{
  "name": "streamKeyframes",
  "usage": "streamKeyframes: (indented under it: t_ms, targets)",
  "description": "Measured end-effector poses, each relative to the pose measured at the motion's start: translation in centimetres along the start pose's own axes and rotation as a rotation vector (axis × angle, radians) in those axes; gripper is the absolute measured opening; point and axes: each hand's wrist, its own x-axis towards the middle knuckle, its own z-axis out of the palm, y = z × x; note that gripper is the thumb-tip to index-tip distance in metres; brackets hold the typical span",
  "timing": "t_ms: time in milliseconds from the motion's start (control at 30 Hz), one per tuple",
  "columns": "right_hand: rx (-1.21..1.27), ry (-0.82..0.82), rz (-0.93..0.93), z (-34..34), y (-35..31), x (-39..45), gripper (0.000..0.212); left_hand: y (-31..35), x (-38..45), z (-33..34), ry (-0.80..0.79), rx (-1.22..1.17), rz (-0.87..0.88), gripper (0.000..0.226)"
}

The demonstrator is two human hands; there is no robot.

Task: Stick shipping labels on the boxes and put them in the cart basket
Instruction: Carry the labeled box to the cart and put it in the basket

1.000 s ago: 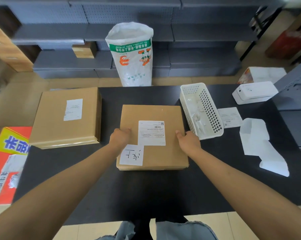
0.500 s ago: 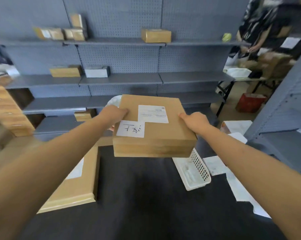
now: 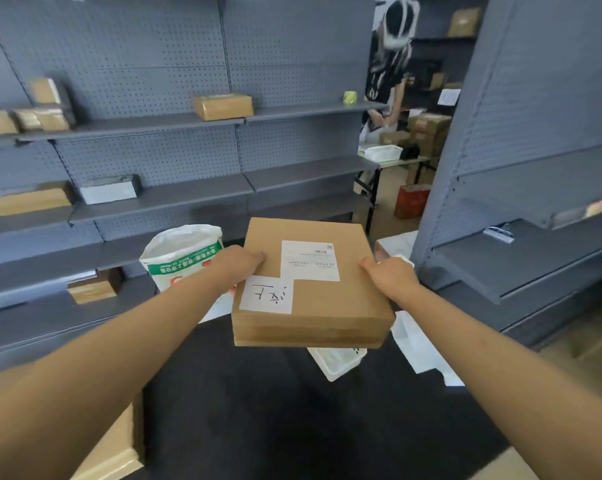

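Observation:
I hold a flat brown cardboard box [image 3: 330, 299] in the air above the black table [image 3: 275, 410]. On its top are a printed shipping label [image 3: 310, 260] and a white handwritten note [image 3: 266, 294]. My left hand [image 3: 238, 263] grips the box's left edge, thumb on top. My right hand [image 3: 386, 271] grips its right edge the same way. A second, larger labelled box [image 3: 114, 448] lies at the table's near left corner, mostly cut off by my left arm. No cart basket is in view.
A white plastic basket [image 3: 337, 362] and white label backing paper [image 3: 420, 348] lie on the table under and right of the box. A white sack [image 3: 183, 256] stands behind the table. Grey shelving [image 3: 154, 199] with small boxes fills the back; another rack [image 3: 535, 168] stands right. A person [image 3: 387, 74] works far back.
Both hands lifted the box off the table and now carry it at chest height. My view has swung up from the tabletop and a little to the right.

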Motion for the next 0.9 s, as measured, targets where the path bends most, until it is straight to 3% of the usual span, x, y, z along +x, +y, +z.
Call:
streamKeyframes:
  t_ms: [233,567,900]
  targets:
    - [0.023,0.158,0.149,-11.4,12.8,-3.1,0.039,10.1,-3.0,11.9,-0.108,0.092,0.225,0.034]
    - [0.084,0.483,0.541,-29.5,35.2,-12.9,0.055,26.1,-15.6,35.3,-0.359,0.121,0.531,0.049]
    - [0.216,0.632,0.82,-39.1,50.6,-18.0,0.047,36.8,-23.5,53.0,-0.588,0.242,0.707,0.059]
